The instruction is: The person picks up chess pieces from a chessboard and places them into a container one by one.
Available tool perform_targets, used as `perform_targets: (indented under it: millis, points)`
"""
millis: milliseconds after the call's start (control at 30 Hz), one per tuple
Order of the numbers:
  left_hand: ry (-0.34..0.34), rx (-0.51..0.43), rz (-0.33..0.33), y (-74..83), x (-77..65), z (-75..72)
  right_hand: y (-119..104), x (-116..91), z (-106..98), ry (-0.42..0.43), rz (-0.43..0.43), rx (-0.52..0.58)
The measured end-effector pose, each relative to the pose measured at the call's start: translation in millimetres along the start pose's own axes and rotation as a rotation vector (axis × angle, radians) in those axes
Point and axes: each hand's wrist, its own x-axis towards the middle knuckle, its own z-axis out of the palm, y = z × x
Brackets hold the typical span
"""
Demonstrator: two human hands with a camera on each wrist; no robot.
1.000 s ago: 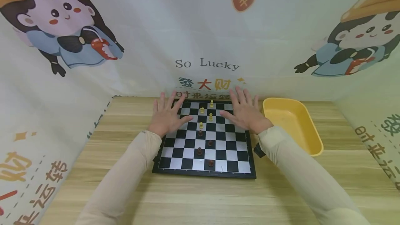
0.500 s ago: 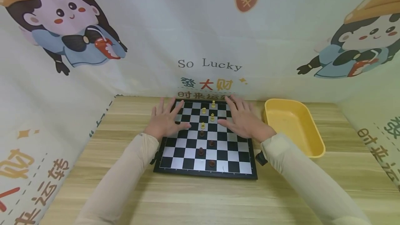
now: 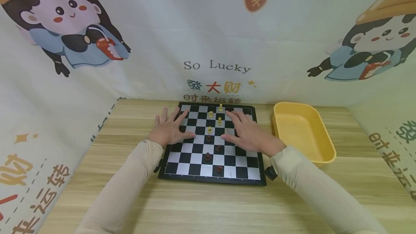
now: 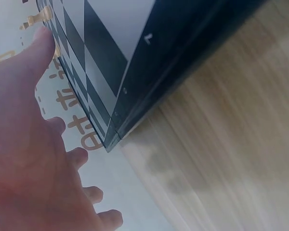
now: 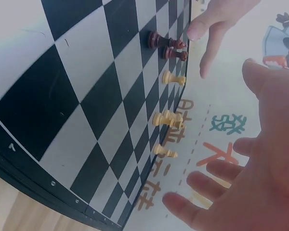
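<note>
On the wood-grained table (image 3: 201, 207): chessboard (image 3: 229, 160), tray (image 3: 300, 129) (yellow).

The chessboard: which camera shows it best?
The head view: it shows the chessboard nearly whole, though the left hand and right hand hide parts. The left wrist view catches only one corner and nearby squares; the right wrist view, a slanted portion.
</note>
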Motion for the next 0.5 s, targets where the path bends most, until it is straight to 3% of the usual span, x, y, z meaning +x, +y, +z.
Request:
perform_targets:
  millis: [267, 500]
  points:
    - [-0.087, -0.033, -0.038, -2.0, -2.9, -0.4, -4.2, -6.4, 6.2, -0.050, 0.001, 0.112]
    - [-0.114, -0.079, -0.047, -7.4, -4.5, 0.0, -8.5, -11.6, 12.3, -0.073, -0.032, 0.210]
